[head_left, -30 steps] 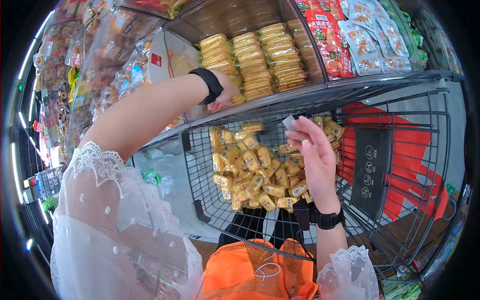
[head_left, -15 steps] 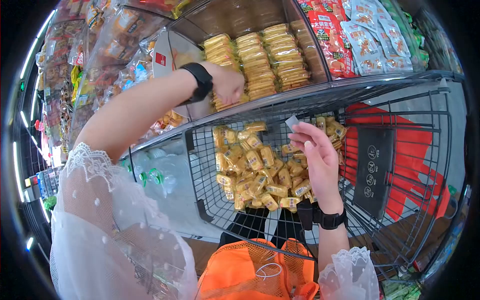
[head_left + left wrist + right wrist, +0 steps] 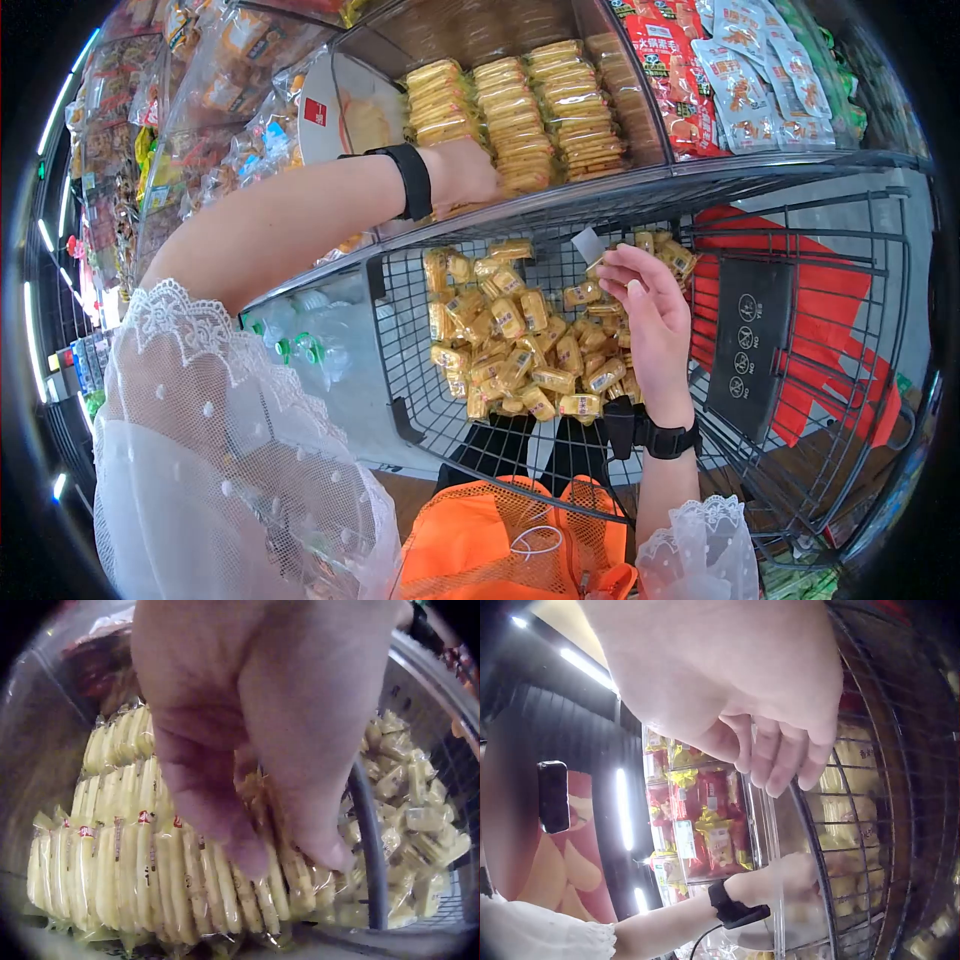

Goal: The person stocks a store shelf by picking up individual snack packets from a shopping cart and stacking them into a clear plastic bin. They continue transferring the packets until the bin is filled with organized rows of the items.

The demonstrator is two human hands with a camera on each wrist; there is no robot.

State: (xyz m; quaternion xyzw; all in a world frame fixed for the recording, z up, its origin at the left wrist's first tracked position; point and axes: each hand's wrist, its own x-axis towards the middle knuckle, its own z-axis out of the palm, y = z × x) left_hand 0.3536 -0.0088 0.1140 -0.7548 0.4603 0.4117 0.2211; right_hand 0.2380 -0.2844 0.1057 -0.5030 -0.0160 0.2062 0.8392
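Note:
In the head view my left hand (image 3: 465,172) reaches into a clear bin, at the front of rows of flat yellow wrapped packs (image 3: 515,120). Seen from the left wrist, the thumb and fingers of this hand (image 3: 255,742) bend down round several upright packs (image 3: 142,877); the grip is partly hidden. My right hand (image 3: 652,320) hovers over the cart (image 3: 395,345), pinching a small pale card (image 3: 588,244) at the fingertips. Below lie many small gold-wrapped pieces (image 3: 505,320). In the right wrist view the fingers of that hand (image 3: 735,697) are bent.
Red packets (image 3: 672,85) and silver-white packets (image 3: 742,90) fill the bin to the right. Bagged snacks (image 3: 240,75) stand at the left. A dark ledge (image 3: 600,195) runs between bins and cart. Red material (image 3: 825,290) shows behind the cart's bars; plastic bottles (image 3: 320,340) lie below left.
My left hand has moved right along the front of the packs, from the left row towards the middle one. My right hand has shifted slightly right, still holding the card.

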